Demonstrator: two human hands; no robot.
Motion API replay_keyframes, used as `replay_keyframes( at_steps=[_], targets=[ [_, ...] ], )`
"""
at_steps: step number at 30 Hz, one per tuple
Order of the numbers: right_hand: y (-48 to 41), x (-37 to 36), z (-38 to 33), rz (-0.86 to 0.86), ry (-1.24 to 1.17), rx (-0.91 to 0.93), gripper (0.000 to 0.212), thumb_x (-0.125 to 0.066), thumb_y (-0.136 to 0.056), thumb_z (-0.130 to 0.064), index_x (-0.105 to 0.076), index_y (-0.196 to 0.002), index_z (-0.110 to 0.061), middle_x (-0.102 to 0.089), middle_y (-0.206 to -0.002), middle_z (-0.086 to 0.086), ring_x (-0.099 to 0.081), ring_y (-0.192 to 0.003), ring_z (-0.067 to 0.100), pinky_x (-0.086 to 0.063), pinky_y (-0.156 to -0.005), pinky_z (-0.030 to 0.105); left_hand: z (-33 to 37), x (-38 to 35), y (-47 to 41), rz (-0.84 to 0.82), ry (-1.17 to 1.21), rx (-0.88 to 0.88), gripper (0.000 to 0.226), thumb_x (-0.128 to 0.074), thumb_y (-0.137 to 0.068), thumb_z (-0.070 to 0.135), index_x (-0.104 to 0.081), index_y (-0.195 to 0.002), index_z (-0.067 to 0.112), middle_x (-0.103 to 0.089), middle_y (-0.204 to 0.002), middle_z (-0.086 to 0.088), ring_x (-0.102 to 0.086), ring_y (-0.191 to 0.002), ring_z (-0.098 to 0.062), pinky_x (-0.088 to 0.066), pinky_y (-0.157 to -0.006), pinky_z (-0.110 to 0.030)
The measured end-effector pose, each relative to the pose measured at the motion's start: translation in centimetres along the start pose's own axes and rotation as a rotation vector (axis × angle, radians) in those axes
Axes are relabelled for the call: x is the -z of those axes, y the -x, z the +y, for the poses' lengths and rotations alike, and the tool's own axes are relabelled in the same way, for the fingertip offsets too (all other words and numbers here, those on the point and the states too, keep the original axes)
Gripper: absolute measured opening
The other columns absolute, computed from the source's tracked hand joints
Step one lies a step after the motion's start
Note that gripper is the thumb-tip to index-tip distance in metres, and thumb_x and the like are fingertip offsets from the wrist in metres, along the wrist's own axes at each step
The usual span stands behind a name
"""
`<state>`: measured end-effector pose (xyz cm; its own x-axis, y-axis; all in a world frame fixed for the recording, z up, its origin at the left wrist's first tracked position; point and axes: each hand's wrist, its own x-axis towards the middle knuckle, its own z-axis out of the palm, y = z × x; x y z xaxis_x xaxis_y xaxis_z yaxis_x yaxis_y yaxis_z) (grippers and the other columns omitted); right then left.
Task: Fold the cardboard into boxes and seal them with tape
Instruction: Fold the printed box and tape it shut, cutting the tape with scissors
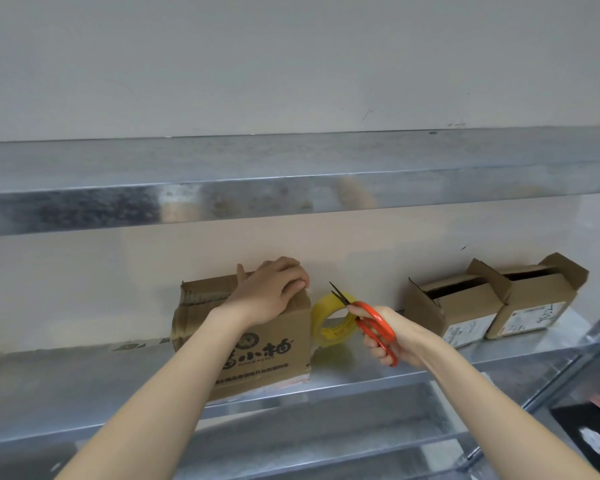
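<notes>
Likely cutting tape: left hand (274, 289) is gripping the box (264, 348) top at the shelf (84, 393) front edge, fingers curled over. Right hand (392, 341) is clamping scissors (371, 323), blades apart, beside the tape roll (329, 323). Should be keeping tape taut, snipping close.

Three boxes (one printed box (284, 327) at six o'clock, two open boxes (461, 306) (534, 299) at four o'clock), one tape roll (326, 327), one scissors (378, 323).

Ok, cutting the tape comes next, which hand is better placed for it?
Right. The right hand grips the scissors, blades open and pointing toward the tape roll beside the box. The left hand is busy holding the box top, probably steadying it.
</notes>
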<state>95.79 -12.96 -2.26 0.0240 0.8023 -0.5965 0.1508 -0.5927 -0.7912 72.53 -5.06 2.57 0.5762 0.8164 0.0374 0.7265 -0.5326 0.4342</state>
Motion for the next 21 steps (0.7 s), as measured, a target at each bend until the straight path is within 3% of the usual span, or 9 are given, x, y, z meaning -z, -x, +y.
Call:
replay_keyframes(
  at_steps=[5,10,16,21],
  targets=[
    [0.4,0.6,-0.3,-0.15,-0.039,-0.07,0.051,-0.065,-0.076,-0.062,-0.044,-0.068,-0.016,-0.042,-0.061,0.004,-0.039,-0.049,0.016,-0.029,-0.047,0.025,0.2,0.2,-0.2,-0.079,-0.11,-0.039,0.028,-0.027,-0.103,0.039,-0.054,-0.101,0.04,-0.031,-0.138,0.016,-0.025,-0.131,-0.013,-0.014,-0.107,-0.065],
    [0.2,1.0,0.0,-0.21,-0.089,-0.093,0.054,-0.069,-0.069,-0.063,-0.047,-0.07,-0.015,-0.045,-0.064,0.004,-0.041,-0.053,0.017,-0.033,-0.051,0.027,0.2,-0.3,-0.5,-0.095,-0.184,-0.055,0.023,-0.036,-0.096,0.048,-0.054,-0.093,0.034,-0.027,-0.137,0.011,-0.022,-0.131,-0.015,-0.01,-0.108,-0.067],
    [0.2,1.1,-0.5,-0.225,-0.129,-0.078,0.052,-0.068,-0.07,-0.062,-0.047,-0.072,-0.014,-0.044,-0.065,0.004,-0.04,-0.053,0.016,-0.033,-0.049,0.027,-0.2,0.2,-0.9,-0.037,-0.233,-0.128,0.031,-0.037,-0.096,0.05,-0.059,-0.093,0.028,-0.033,-0.136,0.008,-0.032,-0.124,-0.016,-0.021,-0.112,-0.051],
    [0.1,1.5,-0.6,-0.248,-0.103,-0.049,0.055,-0.067,-0.073,-0.063,-0.047,-0.077,-0.012,-0.043,-0.067,0.005,-0.039,-0.054,0.017,-0.032,-0.052,0.029,0.4,0.5,-1.3,-0.02,-0.301,-0.164,0.038,-0.033,-0.1,0.049,-0.062,-0.119,0.033,-0.041,-0.143,0.006,-0.035,-0.131,-0.016,-0.022,-0.112,-0.037]
  ],
)
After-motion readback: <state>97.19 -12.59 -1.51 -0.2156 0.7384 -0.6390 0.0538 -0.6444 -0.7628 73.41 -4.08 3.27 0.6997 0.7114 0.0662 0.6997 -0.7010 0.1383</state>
